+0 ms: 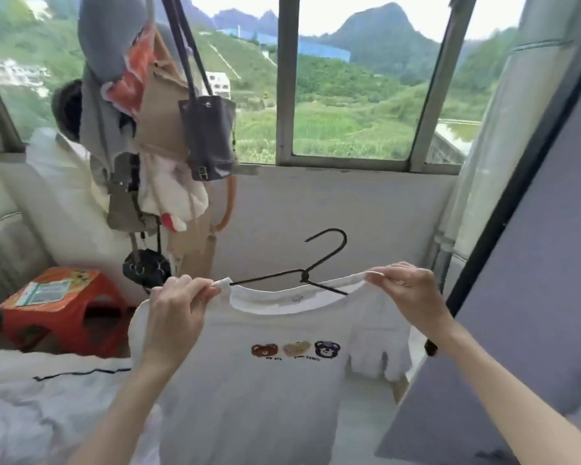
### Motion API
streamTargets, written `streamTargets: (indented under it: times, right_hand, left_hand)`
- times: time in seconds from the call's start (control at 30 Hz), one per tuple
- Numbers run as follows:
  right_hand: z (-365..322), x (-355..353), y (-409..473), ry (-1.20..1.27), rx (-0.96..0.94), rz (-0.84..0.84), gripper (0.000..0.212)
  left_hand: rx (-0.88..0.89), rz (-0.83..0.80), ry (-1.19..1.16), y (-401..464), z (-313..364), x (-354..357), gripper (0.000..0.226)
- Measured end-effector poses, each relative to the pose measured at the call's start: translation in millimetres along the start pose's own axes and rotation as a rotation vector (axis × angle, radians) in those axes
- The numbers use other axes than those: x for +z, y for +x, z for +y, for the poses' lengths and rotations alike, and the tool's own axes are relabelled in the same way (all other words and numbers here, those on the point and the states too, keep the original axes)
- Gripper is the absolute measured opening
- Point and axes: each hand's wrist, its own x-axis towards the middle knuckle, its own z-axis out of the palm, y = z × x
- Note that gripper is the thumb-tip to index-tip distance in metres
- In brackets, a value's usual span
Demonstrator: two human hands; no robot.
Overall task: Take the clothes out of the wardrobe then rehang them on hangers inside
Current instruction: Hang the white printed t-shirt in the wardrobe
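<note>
Far left, near the floor: a red stool [61, 307] with a printed sheet on its seat, beside white bedding [31, 397] with a dark stripe. Just right and farther back, a cluster of hanging bags [168, 129], among them a dark bucket bag on long straps, in front of a window [349, 95] looking onto green hills.

Centre, near: a white T-shirt [265, 380] with three small bear heads on the chest, held up in the air by its neckline. Left hand [178, 313] pinching the left side of the collar, fingers curled over the fabric. A black wire hanger [322, 260] tilted, hook up, right arm tucked inside the neck opening, left arm still outside above the collar. Right hand [406, 290] pinching the right side of the collar, stretching it wide. Hands well apart.

Far right: a grey panel [534, 280] with a dark edge.
</note>
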Motion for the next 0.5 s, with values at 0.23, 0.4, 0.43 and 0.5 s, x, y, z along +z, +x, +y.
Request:
streamTargets:
  times: [0.23, 0.4, 0.43, 0.5]
  right_hand:
    - [39.9, -115.8, -56.1, -0.151, 0.299, 0.021, 0.048]
    - [68.5, -167.7, -110.9, -0.415, 0.417, 0.139, 0.027]
    - [73.4, -173.2, -121.8, -0.471, 0.456, 0.126, 0.027]
    - [78.3, -184.8, -139.8, -0.523, 0.499, 0.142, 0.024]
  left_hand:
    - [0.027, -0.096, -0.325, 19.8, 105.8, 85.2, 0.008]
    - [0.141, -0.234, -0.456, 23.7, 178.9, 125.4, 0.01]
    - [0.174, -0.261, -0.474, 24.0, 188.2, 132.9, 0.01]
    - [0.233, -0.315, -0.494, 26.3, 202.9, 144.8, 0.019]
